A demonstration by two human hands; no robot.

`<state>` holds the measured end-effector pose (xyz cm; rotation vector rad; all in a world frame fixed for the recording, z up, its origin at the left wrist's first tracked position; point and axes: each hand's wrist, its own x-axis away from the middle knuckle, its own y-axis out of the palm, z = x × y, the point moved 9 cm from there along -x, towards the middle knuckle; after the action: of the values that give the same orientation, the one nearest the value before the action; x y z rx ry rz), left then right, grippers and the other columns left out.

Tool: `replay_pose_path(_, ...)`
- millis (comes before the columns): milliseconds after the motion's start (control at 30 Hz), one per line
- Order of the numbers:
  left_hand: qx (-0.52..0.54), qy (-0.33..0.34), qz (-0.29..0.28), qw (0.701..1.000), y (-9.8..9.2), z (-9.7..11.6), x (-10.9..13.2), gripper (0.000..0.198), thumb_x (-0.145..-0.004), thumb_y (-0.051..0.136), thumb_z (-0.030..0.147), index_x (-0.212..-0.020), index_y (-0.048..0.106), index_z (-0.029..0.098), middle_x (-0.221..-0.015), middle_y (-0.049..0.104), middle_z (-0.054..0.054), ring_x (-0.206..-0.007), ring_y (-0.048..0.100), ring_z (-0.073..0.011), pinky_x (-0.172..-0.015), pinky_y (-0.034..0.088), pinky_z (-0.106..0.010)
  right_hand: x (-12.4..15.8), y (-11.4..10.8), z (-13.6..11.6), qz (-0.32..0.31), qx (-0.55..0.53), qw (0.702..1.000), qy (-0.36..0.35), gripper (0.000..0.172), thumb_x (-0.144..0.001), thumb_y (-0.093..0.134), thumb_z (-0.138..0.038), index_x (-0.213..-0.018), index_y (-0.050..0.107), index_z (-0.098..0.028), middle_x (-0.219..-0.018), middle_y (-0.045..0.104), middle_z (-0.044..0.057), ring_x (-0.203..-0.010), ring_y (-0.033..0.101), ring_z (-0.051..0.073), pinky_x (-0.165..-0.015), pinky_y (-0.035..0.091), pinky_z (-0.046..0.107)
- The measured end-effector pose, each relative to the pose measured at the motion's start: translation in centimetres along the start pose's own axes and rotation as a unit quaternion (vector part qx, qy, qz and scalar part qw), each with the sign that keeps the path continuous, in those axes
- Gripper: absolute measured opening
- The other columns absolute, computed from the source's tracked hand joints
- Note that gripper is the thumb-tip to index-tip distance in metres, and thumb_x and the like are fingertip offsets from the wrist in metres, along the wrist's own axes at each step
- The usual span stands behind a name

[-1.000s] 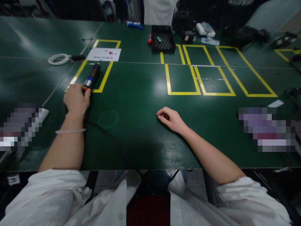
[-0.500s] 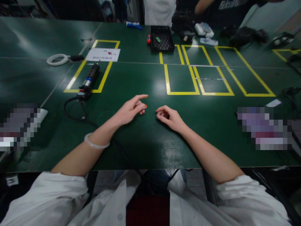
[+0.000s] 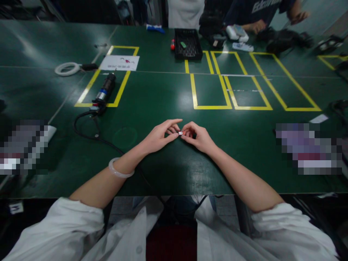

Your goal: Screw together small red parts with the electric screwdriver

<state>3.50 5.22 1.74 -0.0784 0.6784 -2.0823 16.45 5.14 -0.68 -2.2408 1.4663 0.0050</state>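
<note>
Between my two hands is a small orange-and-silver piece point(image 3: 181, 133), too small for me to make out its kind. My left hand point(image 3: 161, 137) has its thumb and bent fingers at the silver end, with the index finger stretched out above. On the orange end, the thumb and fingertips of my right hand point(image 3: 199, 137) are closed in a pinch. Both hands are held low over the green table point(image 3: 163, 94), near its front edge. The curled fingers partly cover the piece.
An electric screwdriver point(image 3: 104, 88) lies at left, its black cable running towards me. Behind it are a white sheet point(image 3: 119, 63) and a coiled white cord point(image 3: 67, 69). A black tray point(image 3: 188, 54) holds a green piece. Across the table, a co-worker's hand point(image 3: 258, 26) rests near packages.
My left hand has moved right and slightly nearer, bringing the small piece to my right hand, whose fingertips now meet it. Across the table, a co-worker's arms have shifted.
</note>
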Motion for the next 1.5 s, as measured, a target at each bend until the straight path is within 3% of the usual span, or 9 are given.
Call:
replay_pose_path(100, -0.039, 0.036, 0.010, 0.999, 0.0, 0.5, 0.1, 0.053, -0.091, 0.064, 0.029, -0.141, 0.051, 0.017, -0.110, 0.064, -0.009, -0.097, 0.065, -0.0178, -0.087, 0.053, -0.030, 0.0, -0.1, 0.0, 0.003, 0.002, 1.000, -0.002, 0.016, -0.087, 0.067, -0.026, -0.098, 0.058, -0.021, -0.082, 0.063, -0.001, -0.064, 0.055, 0.011, -0.060, 0.044, 0.025)
replay_pose_path(300, -0.094, 0.067, 0.021, 0.993, 0.1, 1.5, 0.2, 0.043, -0.095, 0.057, 0.024, -0.137, 0.053, 0.017, -0.106, 0.064, -0.008, -0.095, 0.064, -0.0166, -0.089, 0.053, -0.031, 0.0, 0.1, -0.1, 0.000, 0.005, 1.000, -0.009, 0.015, -0.086, 0.067, -0.024, -0.097, 0.058, -0.021, -0.079, 0.060, -0.002, -0.064, 0.055, 0.011, -0.060, 0.044, 0.025)
replay_pose_path(467, -0.080, 0.038, 0.020, 0.996, 0.0, 1.4, 0.2, 0.041, -0.096, 0.056, 0.025, -0.135, 0.051, 0.016, -0.105, 0.066, -0.008, -0.095, 0.065, -0.0165, -0.091, 0.053, -0.031, 0.0, 0.0, -0.7, 0.004, -0.010, 1.000, -0.020, 0.019, -0.087, 0.067, -0.026, -0.103, 0.058, -0.022, -0.090, 0.062, 0.001, -0.070, 0.059, 0.013, -0.063, 0.047, 0.027)
replay_pose_path(600, -0.068, 0.015, 0.013, 0.998, 0.1, 0.8, 0.2, 0.034, -0.097, 0.055, 0.030, -0.128, 0.052, 0.017, -0.105, 0.066, -0.007, -0.096, 0.066, -0.0171, -0.092, 0.053, -0.032, 0.0, -0.2, -0.5, 0.012, -0.024, 1.000, 0.000, 0.015, -0.089, 0.066, -0.034, -0.097, 0.062, -0.021, -0.086, 0.064, 0.002, -0.072, 0.059, 0.014, -0.066, 0.049, 0.028)
replay_pose_path(833, -0.160, 0.073, 0.013, 0.984, 0.5, 2.1, 0.6, 0.023, -0.096, 0.057, 0.028, -0.117, 0.058, 0.017, -0.111, 0.062, -0.009, -0.102, 0.061, -0.0194, -0.091, 0.050, -0.033, -0.1, 0.1, 1.5, 0.011, -0.144, 0.986, 0.080, 0.035, -0.085, 0.070, -0.051, -0.093, 0.063, -0.018, -0.078, 0.068, 0.002, -0.066, 0.061, 0.013, -0.064, 0.050, 0.027)
replay_pose_path(1067, -0.166, 0.073, 0.041, 0.983, 0.0, 2.3, 0.5, 0.015, -0.098, 0.054, 0.026, -0.106, 0.061, 0.016, -0.101, 0.064, -0.007, -0.095, 0.062, -0.0177, -0.086, 0.048, -0.030, -0.1, 0.5, 1.1, 0.002, -0.171, 0.983, 0.071, 0.044, -0.078, 0.077, -0.052, -0.101, 0.059, -0.019, -0.082, 0.068, 0.001, -0.070, 0.062, 0.012, -0.067, 0.051, 0.026)
replay_pose_path(1500, -0.162, 0.055, 0.043, 0.984, -0.1, 2.1, 0.4, 0.016, -0.097, 0.056, 0.027, -0.108, 0.060, 0.016, -0.103, 0.065, -0.008, -0.095, 0.064, -0.0183, -0.086, 0.051, -0.032, -0.1, 0.4, 1.4, 0.000, -0.143, 0.987, 0.070, 0.034, -0.084, 0.073, -0.047, -0.098, 0.061, -0.019, -0.084, 0.068, 0.002, -0.073, 0.063, 0.014, -0.067, 0.049, 0.027)
